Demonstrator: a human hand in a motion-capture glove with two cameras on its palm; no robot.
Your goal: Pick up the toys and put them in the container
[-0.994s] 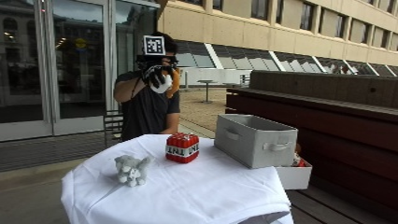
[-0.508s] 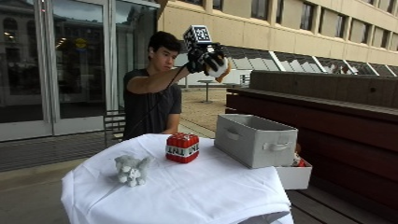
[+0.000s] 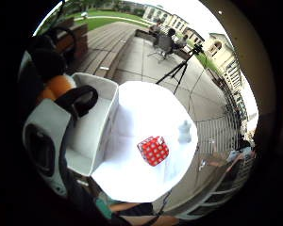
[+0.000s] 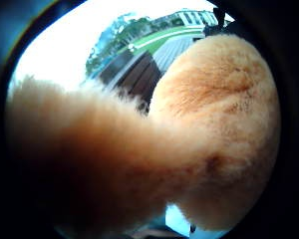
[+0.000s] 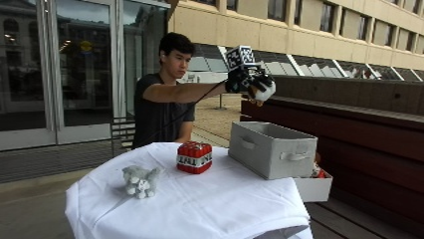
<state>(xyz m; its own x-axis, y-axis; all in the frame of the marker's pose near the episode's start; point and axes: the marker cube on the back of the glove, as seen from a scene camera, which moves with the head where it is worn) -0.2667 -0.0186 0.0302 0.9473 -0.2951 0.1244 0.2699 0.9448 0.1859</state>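
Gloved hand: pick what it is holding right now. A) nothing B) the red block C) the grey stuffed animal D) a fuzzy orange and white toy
D: the gloved hand grips a fuzzy orange and white toy above the grey bin; the red block and grey stuffed animal sit on the table.

We see an outdoor paved courtyard beside a large beige building (image 5: 318,30) with glass doors (image 5: 79,64); a lawn (image 3: 108,19), wooden decking (image 3: 104,44) and a camera tripod (image 3: 181,68) surround our white-clothed bench (image 5: 218,204).
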